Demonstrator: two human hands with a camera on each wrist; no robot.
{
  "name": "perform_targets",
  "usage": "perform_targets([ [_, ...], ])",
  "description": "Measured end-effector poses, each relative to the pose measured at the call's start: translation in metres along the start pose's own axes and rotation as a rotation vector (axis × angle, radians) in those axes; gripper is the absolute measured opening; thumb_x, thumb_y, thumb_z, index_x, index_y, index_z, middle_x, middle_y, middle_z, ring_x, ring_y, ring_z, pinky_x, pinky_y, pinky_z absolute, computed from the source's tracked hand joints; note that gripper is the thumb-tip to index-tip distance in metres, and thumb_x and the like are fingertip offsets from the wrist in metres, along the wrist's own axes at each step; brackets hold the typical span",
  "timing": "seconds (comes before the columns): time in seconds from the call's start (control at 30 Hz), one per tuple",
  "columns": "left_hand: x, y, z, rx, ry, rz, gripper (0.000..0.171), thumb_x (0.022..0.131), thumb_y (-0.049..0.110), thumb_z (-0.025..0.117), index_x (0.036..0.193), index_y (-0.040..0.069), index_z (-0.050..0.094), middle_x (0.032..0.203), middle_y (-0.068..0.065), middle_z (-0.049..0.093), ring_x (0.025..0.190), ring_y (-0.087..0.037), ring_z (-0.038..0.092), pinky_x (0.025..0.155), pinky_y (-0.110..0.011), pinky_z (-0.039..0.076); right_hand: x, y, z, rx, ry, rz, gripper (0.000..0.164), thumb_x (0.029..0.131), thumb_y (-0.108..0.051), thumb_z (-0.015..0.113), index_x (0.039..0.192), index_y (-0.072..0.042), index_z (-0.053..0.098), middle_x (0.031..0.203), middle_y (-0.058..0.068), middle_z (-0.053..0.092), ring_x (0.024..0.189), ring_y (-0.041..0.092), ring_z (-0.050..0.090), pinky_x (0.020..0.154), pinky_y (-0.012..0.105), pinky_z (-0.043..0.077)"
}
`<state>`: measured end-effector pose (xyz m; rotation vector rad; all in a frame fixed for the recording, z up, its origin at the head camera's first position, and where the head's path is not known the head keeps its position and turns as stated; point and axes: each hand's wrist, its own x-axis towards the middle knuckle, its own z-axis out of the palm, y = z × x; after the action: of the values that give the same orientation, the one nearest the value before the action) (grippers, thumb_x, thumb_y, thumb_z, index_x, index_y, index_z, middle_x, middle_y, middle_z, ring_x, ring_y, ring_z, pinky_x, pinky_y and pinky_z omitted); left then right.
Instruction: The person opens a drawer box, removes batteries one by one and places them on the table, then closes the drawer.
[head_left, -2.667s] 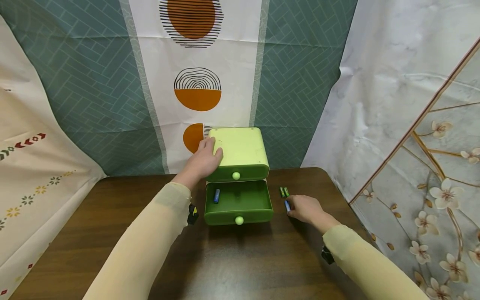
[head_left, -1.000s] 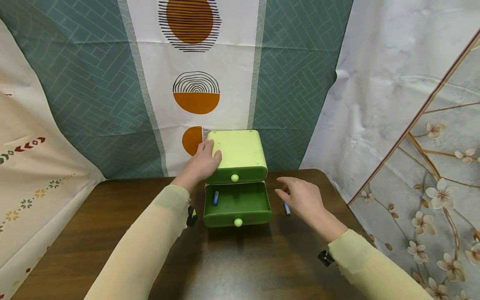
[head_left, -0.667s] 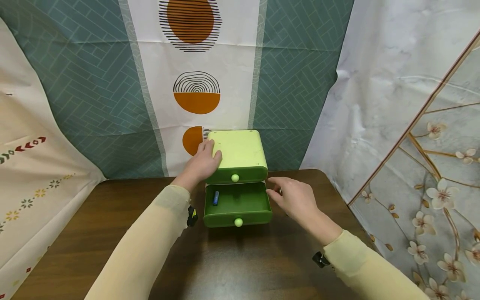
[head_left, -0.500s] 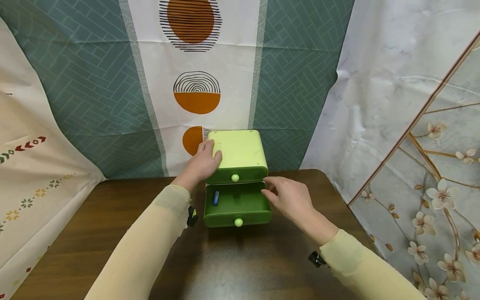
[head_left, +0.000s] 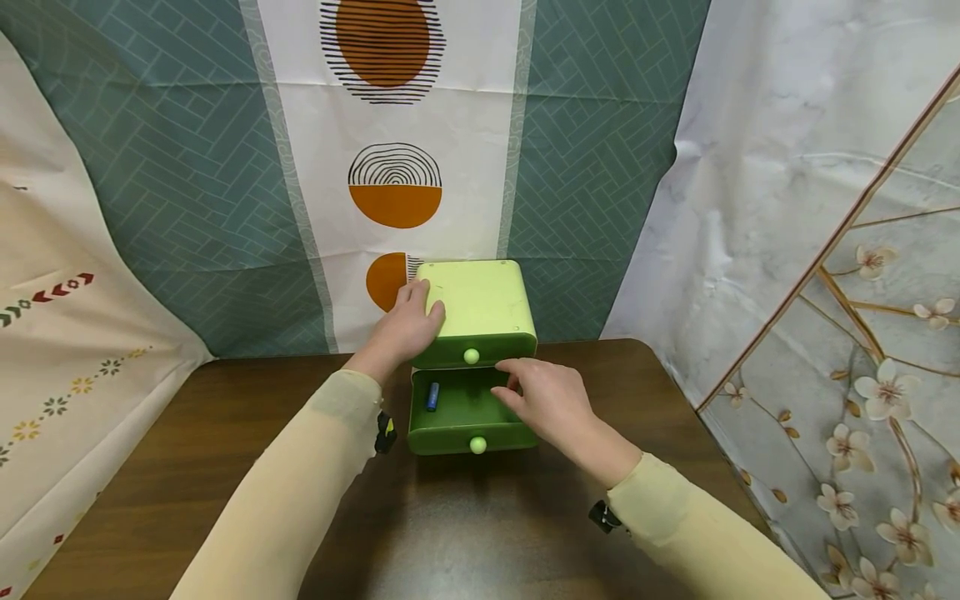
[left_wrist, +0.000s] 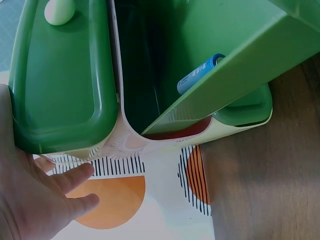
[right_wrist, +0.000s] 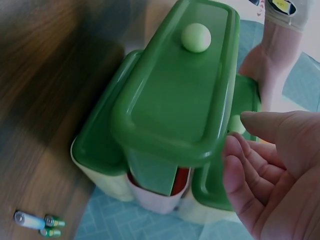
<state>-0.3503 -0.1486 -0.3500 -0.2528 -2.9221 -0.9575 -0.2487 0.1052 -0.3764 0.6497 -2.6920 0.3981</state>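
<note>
A pale green cabinet [head_left: 483,296] with dark green drawers stands on the table. Its middle drawer [head_left: 442,440] is pulled out and holds a blue battery [head_left: 432,396] at the left side; the left wrist view shows that battery [left_wrist: 196,76] too. My left hand [head_left: 405,325] rests at the cabinet's upper left edge, fingers extended. Over the right part of the drawer hovers my right hand [head_left: 551,400], thumb and fingers loosely bent and apart, with nothing visible between them. In the right wrist view, a blue battery [right_wrist: 29,220] and two green batteries [right_wrist: 54,221] lie together on the table.
The brown wooden table [head_left: 480,525] bears the cabinet near its back edge. A patterned cloth [head_left: 397,200] hangs directly behind. A floral cloth [head_left: 847,417] borders the right side, and a cream cloth [head_left: 82,358] the left. A round knob [head_left: 477,445] juts from the drawer front.
My right hand has left the blue battery on the table, risen, and moved left over the open drawer, covering its right part. My left hand stays on the cabinet.
</note>
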Motion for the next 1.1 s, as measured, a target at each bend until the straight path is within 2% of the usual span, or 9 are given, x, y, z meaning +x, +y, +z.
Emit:
perform_targets([
  [0.67, -0.001, -0.001, 0.001, 0.014, 0.009, -0.007, 0.076, 0.116, 0.052, 0.029, 0.179, 0.011, 0.014, 0.184, -0.014, 0.006, 0.162, -0.043, 0.03, 0.127, -0.063, 0.03, 0.017, -0.019, 0.018, -0.008, -0.057, -0.038, 0.037, 0.102, -0.04, 0.083, 0.132, -0.018, 0.081, 0.087, -0.012, 0.074, 0.07, 0.005, 0.065, 0.056, 0.028, 0.049],
  [1.0, -0.002, 0.001, -0.001, 0.018, 0.009, -0.001, 0.075, 0.116, 0.049, 0.029, 0.179, 0.009, 0.014, 0.184, -0.016, 0.006, 0.162, -0.044, 0.029, 0.128, -0.062, 0.03, 0.026, -0.024, 0.029, -0.033, -0.099, -0.042, 0.037, 0.102, -0.04, 0.083, 0.133, -0.019, 0.081, 0.086, -0.012, 0.075, 0.073, 0.009, 0.069, 0.06, 0.034, 0.054],
  [1.1, -0.002, 0.001, -0.002, 0.02, 0.01, 0.0, 0.075, 0.116, 0.049, 0.029, 0.178, 0.009, 0.014, 0.184, -0.016, 0.006, 0.163, -0.043, 0.029, 0.128, -0.062, 0.03, 0.028, -0.027, 0.031, -0.028, -0.11, -0.041, 0.037, 0.102, -0.041, 0.083, 0.132, -0.019, 0.081, 0.085, -0.012, 0.075, 0.075, 0.009, 0.07, 0.065, 0.037, 0.057],
])
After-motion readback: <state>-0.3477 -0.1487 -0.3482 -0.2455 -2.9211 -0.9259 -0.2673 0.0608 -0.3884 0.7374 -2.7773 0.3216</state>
